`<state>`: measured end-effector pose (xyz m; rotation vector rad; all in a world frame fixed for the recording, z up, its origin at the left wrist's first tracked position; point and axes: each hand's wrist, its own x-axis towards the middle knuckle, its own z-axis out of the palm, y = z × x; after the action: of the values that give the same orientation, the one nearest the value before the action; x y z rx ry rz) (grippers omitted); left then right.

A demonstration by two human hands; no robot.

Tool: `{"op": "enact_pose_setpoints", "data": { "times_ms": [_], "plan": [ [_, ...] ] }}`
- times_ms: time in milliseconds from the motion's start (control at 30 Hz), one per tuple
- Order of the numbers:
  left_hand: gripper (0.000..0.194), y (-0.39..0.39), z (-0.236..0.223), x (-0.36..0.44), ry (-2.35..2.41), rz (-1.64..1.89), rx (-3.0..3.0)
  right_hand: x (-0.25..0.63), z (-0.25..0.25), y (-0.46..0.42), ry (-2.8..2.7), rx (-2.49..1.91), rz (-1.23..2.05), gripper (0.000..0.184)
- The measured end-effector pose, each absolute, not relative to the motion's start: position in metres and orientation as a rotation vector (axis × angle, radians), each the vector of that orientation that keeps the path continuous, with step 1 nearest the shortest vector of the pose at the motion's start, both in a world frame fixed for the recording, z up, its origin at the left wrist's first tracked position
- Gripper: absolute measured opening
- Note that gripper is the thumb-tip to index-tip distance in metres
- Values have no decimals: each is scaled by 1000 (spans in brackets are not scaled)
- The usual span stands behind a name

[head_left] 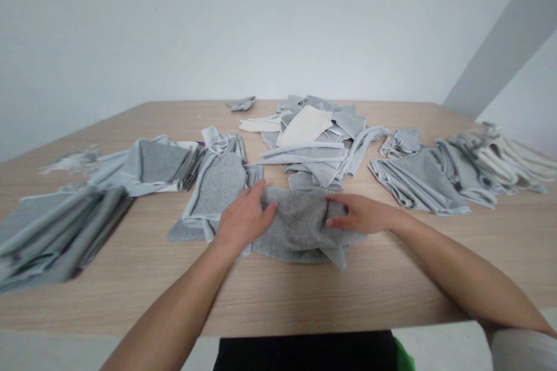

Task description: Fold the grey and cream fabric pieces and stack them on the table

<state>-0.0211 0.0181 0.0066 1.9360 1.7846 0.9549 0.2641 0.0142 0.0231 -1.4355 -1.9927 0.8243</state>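
In the head view, the grey cloth (296,223) lies rumpled on the surface (278,307), one corner drooping toward the near edge. The left hand (242,217) is spread wide over its left side; the right hand (359,213) touches its right side, thumb and forefinger parted, though I cannot tell whether hidden fingers grip it. Left of the grey cloth, just beside it, sits a flatter stack (220,182); further left lies a layered pile (47,232). Right of it are folded bundles (420,179). These look sorted already. Beyond the grey cloth, a loose heap (313,156) appears unsorted, so much seems left, and the grey cloth itself is not yet flat.
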Motion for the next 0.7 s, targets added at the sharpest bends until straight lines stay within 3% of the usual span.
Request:
{"op": "enact_pose_setpoints", "data": {
  "times_ms": [133,300,367,500,633,700],
  "plan": [
    [45,5,13,-14,1872,1056,2354,261,26,19,-2182,-1575,625,21],
    [15,-8,18,-8,1097,876,2767,261,25,20,-2378,-1669,407,31],
    [21,-14,19,-2,806,723,2809,259,25,18,-2313,-1690,315,31],
    [59,-19,13,12,620,597,2834,256,32,9,-2109,-1518,206,30],
    [29,-16,0,19,697,579,2882,257,40,-5,-2312,-1138,351,35],
    [23,-15,-4,21,730,600,2867,258,41,-13,-2509,-921,413,35]
  ]
}}
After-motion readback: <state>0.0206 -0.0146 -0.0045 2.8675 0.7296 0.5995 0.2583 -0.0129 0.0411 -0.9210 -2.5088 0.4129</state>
